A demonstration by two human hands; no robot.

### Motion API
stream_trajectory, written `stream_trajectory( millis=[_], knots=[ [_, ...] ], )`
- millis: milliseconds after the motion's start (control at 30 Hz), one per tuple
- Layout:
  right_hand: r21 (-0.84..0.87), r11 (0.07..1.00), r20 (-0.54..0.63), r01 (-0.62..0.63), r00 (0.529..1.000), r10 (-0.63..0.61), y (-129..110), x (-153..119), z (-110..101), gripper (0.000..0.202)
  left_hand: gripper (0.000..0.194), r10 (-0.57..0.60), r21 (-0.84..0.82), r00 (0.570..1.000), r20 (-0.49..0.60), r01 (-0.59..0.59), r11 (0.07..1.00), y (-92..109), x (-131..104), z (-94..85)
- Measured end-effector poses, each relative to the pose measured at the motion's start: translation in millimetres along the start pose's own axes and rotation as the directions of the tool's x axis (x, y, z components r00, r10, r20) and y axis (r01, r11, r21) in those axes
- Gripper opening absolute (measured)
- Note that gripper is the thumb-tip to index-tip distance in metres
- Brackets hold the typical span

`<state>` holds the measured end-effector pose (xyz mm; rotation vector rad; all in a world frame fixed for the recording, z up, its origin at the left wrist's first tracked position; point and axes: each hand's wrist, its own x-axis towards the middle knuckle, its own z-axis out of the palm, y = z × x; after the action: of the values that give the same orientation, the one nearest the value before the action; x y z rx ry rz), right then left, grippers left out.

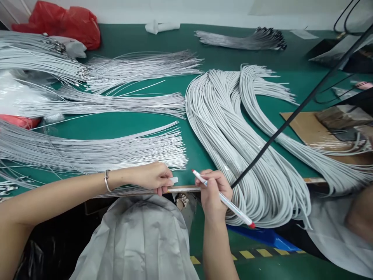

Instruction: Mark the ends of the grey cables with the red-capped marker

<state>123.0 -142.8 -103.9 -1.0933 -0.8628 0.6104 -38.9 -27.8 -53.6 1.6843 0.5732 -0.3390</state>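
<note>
Between its fingertips my left hand (pixel 159 179) pinches a small white translucent piece (pixel 174 180), too small to name, just above the table's front edge. My right hand (pixel 215 190) grips a white marker pen (pixel 233 208) with red ends; its red tip points up and left toward the left hand, apart from the white piece. Behind my left forearm lies a fanned bundle of thin grey-white wires (pixel 140 151), cut ends to the right. Right of my right hand, a thick looped bundle of grey cables (pixel 221 116) hangs over the table edge.
More wire bundles (pixel 131 103) lie on the green table (pixel 163 130). A red bag (pixel 67 23) sits at back left. A black cord (pixel 303 107) crosses diagonally at right, near cardboard (pixel 300 128). Another person's grey clothing (pixel 335 237) shows at lower right.
</note>
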Motion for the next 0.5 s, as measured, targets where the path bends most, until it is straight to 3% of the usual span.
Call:
stream_trajectory(
  millis=[133, 300, 500],
  knots=[
    [-0.169, 0.985, 0.045, -0.027, 0.998, 0.035, 10.1, -8.2, -2.2, 0.014, 0.03, -0.043, -0.095, 0.998, 0.039, 0.047, 0.994, -7.3, 6.6, -2.9],
    [-0.398, 0.907, 0.06, 0.136, 0.991, -0.123, 12.2, -15.0, 0.0, 0.026, 0.028, -0.096, -0.18, 0.993, 0.075, 0.108, 0.978, -8.1, 10.2, -4.3],
    [-0.432, 0.859, 0.129, 0.276, 0.961, -0.244, 11.1, -14.1, 2.7, 0.023, 0.025, -0.107, -0.19, 0.989, 0.103, 0.125, 0.974, -7.5, 11.5, -5.5]
  ],
)
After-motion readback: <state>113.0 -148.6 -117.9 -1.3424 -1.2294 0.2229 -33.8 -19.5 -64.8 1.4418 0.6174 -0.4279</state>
